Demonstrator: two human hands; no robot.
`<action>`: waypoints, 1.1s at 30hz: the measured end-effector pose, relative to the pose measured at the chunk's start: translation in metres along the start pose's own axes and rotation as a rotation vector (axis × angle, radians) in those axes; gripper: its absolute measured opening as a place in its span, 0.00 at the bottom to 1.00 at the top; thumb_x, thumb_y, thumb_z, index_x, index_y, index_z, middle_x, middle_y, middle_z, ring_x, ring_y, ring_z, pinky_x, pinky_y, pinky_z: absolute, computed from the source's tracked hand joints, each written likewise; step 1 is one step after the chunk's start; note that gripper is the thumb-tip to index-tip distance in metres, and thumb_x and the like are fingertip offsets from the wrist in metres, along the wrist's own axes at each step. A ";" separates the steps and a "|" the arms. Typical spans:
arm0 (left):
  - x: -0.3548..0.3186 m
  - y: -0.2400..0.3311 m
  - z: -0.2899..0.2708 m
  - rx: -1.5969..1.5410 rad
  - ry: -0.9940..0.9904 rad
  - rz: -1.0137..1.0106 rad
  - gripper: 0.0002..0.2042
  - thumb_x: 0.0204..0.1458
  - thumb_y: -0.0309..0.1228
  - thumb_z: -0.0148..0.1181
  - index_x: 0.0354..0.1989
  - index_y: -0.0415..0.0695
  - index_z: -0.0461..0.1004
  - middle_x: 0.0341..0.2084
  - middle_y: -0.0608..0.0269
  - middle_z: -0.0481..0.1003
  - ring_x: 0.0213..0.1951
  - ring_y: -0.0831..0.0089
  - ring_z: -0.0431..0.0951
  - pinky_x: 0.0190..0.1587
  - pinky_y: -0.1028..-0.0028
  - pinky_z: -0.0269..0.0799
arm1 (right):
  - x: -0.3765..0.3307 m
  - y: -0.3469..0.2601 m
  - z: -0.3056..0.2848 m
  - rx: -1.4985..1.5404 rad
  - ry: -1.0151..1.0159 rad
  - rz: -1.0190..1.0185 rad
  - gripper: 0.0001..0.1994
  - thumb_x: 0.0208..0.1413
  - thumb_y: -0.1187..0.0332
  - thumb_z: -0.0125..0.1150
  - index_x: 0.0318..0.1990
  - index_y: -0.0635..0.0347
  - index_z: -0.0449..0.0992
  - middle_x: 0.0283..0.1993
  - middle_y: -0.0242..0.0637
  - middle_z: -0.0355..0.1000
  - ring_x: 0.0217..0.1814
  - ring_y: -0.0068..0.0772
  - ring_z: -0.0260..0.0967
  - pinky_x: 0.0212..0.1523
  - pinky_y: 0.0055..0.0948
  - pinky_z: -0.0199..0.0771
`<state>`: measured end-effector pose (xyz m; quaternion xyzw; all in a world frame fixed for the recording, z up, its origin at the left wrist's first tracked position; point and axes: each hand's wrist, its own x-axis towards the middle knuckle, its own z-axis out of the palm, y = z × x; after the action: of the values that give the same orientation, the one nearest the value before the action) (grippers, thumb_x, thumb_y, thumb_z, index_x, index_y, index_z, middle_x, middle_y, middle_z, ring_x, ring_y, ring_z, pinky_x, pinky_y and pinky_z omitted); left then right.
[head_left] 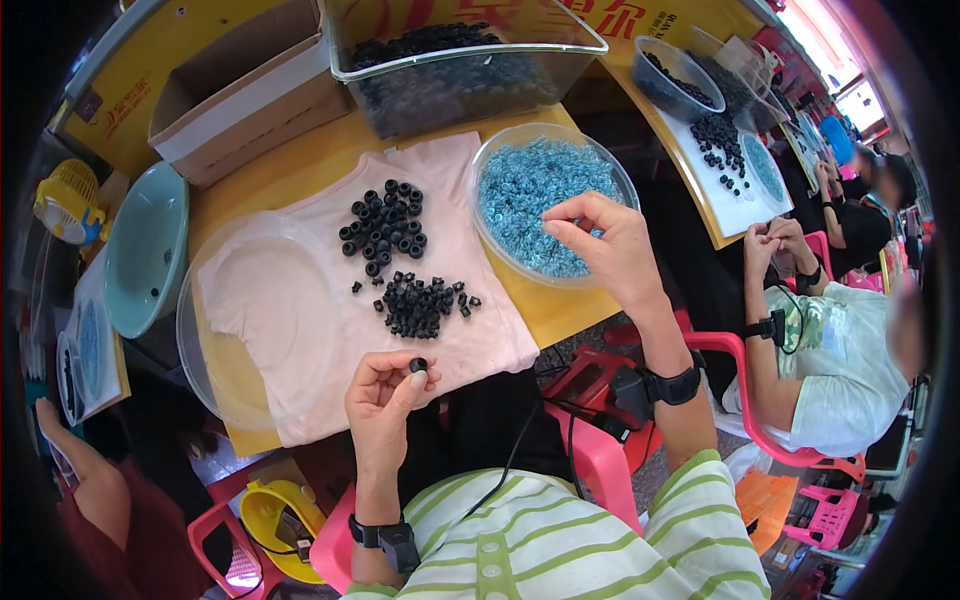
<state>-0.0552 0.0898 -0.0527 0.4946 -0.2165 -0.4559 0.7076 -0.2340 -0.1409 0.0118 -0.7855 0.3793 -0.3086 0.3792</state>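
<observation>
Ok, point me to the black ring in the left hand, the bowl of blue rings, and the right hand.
black ring (418, 365), head view, its top face.
bowl of blue rings (487, 152), head view, left rim.
right hand (610, 245), head view, back of hand.

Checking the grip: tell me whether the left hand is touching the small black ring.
Touching. The head view shows the left hand pinching the small black ring between thumb and fingertips, with no gap visible.
</observation>
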 end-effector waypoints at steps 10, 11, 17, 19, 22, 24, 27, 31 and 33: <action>-0.009 0.016 0.024 -0.328 -0.102 -0.008 0.08 0.54 0.18 0.59 0.42 0.38 0.71 0.38 0.52 0.78 0.37 0.69 0.81 0.40 0.74 0.79 | -0.031 -0.023 0.007 0.644 -0.219 0.332 0.07 0.58 0.70 0.64 0.42 0.62 0.79 0.31 0.23 0.73 0.22 0.06 0.58 0.19 0.10 0.55; -0.011 0.020 0.027 -0.325 -0.116 -0.014 0.08 0.55 0.19 0.59 0.42 0.37 0.72 0.38 0.50 0.79 0.37 0.68 0.82 0.40 0.74 0.79 | -0.036 -0.037 0.011 0.659 -0.250 0.347 0.07 0.58 0.70 0.63 0.42 0.62 0.78 0.30 0.23 0.73 0.22 0.06 0.58 0.19 0.10 0.55; -0.017 0.021 0.032 -0.450 -0.177 -0.085 0.08 0.56 0.21 0.60 0.44 0.37 0.72 0.38 0.48 0.79 0.36 0.68 0.82 0.40 0.74 0.79 | -0.065 -0.073 0.029 0.675 -0.441 0.203 0.07 0.58 0.71 0.63 0.42 0.63 0.79 0.34 0.25 0.73 0.27 0.08 0.64 0.23 0.11 0.59; -0.019 0.023 0.032 -0.469 -0.184 -0.082 0.09 0.56 0.21 0.60 0.44 0.37 0.72 0.38 0.49 0.79 0.36 0.68 0.82 0.40 0.74 0.79 | -0.067 -0.077 0.035 0.636 -0.448 0.082 0.07 0.58 0.73 0.64 0.42 0.63 0.79 0.37 0.28 0.74 0.31 0.12 0.67 0.27 0.12 0.63; -0.021 0.023 0.031 -0.450 -0.185 -0.071 0.09 0.55 0.21 0.61 0.44 0.37 0.72 0.38 0.50 0.79 0.36 0.68 0.82 0.40 0.73 0.80 | -0.071 -0.078 0.040 0.581 -0.385 -0.076 0.06 0.56 0.75 0.65 0.41 0.62 0.80 0.35 0.29 0.74 0.30 0.14 0.68 0.26 0.13 0.62; -0.021 0.021 0.029 -0.426 -0.188 -0.058 0.09 0.55 0.21 0.61 0.43 0.36 0.72 0.37 0.51 0.79 0.36 0.68 0.82 0.40 0.74 0.80 | -0.072 -0.080 0.040 0.485 -0.369 -0.108 0.06 0.54 0.76 0.65 0.39 0.62 0.80 0.35 0.31 0.74 0.31 0.15 0.69 0.26 0.14 0.62; -0.020 0.022 0.029 -0.385 -0.186 -0.050 0.09 0.55 0.21 0.62 0.43 0.36 0.72 0.36 0.52 0.79 0.36 0.68 0.82 0.40 0.74 0.80 | -0.071 -0.082 0.041 0.372 -0.337 -0.187 0.06 0.52 0.77 0.66 0.38 0.62 0.80 0.33 0.33 0.74 0.31 0.18 0.71 0.26 0.17 0.65; -0.017 0.021 0.027 -0.405 -0.162 -0.090 0.09 0.55 0.22 0.61 0.43 0.37 0.72 0.34 0.55 0.79 0.35 0.69 0.81 0.39 0.74 0.79 | -0.070 -0.082 0.047 0.237 -0.280 -0.296 0.09 0.49 0.79 0.67 0.39 0.62 0.80 0.33 0.36 0.74 0.30 0.26 0.73 0.28 0.23 0.71; -0.015 0.021 0.027 -0.407 -0.112 -0.133 0.08 0.55 0.23 0.61 0.42 0.37 0.72 0.32 0.57 0.78 0.32 0.71 0.80 0.37 0.74 0.79 | -0.072 -0.083 0.051 0.119 -0.246 -0.382 0.11 0.47 0.79 0.67 0.40 0.61 0.80 0.33 0.37 0.73 0.30 0.31 0.73 0.29 0.26 0.73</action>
<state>-0.0741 0.0911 -0.0206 0.3287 -0.1257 -0.5625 0.7482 -0.2020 -0.0273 0.0401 -0.8508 0.1560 -0.2987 0.4031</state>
